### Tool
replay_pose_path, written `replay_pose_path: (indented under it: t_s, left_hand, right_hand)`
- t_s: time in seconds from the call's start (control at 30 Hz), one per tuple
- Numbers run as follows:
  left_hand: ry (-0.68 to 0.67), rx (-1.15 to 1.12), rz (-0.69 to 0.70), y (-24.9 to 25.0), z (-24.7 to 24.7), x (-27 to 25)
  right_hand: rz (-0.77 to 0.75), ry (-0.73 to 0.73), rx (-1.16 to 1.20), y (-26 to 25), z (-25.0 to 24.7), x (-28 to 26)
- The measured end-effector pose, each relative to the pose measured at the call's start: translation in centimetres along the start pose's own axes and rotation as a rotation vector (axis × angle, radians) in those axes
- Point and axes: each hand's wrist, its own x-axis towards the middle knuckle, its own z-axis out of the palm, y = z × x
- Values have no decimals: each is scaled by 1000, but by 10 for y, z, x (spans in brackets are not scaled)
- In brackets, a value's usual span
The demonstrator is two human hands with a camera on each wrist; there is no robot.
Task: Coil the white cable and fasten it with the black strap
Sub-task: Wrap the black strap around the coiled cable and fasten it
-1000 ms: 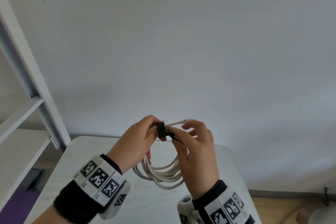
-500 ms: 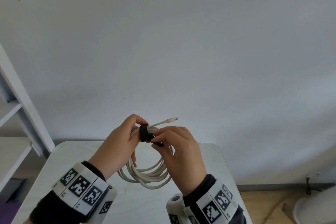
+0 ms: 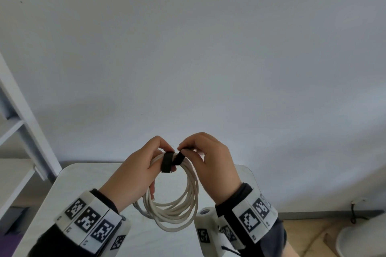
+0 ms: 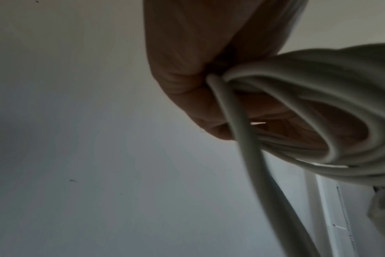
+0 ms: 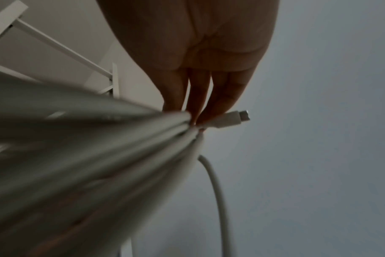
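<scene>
The white cable [image 3: 177,210] hangs as a coil of several loops between both hands, above the table. My left hand [image 3: 158,152] grips the top of the coil, where the black strap [image 3: 167,161] is wrapped round the bundle. My right hand [image 3: 183,151] pinches the strap's loose end [image 3: 179,158] just right of that wrap. In the left wrist view the fingers [image 4: 187,90] curl round the cable [image 4: 297,104]. The right wrist view shows the blurred cable bundle [image 5: 99,147] under the fingers [image 5: 198,97], with a white connector plug [image 5: 233,119] sticking out to the right.
A small white table [image 3: 208,242] with rounded corners lies under the hands, against a plain white wall. A white shelf frame [image 3: 23,123] stands at the left. Wooden floor and a pale round object [image 3: 361,240] show at the lower right.
The hands have moved apart a little at the top of the coil. The right hand now holds the strap's end up and right of the wrap. The plug is hidden in the head view.
</scene>
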Motion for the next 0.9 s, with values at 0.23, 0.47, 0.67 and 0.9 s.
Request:
replay_pose_path:
  t_s: [0.23,0.47,0.67,0.9]
  left_hand:
    - [-23,8,24,3,-2,-3]
    - [-84,-9,-2,4,-7,-1]
    - [-133,-42,10,7,-9,-1]
    - [-111,-10,69,6,-6,-3]
  right_hand:
    - [133,-59,85,2,-5,11]
    - [47,-108,63,-1,-3,12]
    - [111,-167,196,-1,-8,19]
    - [240,-201,308,8,-7,25]
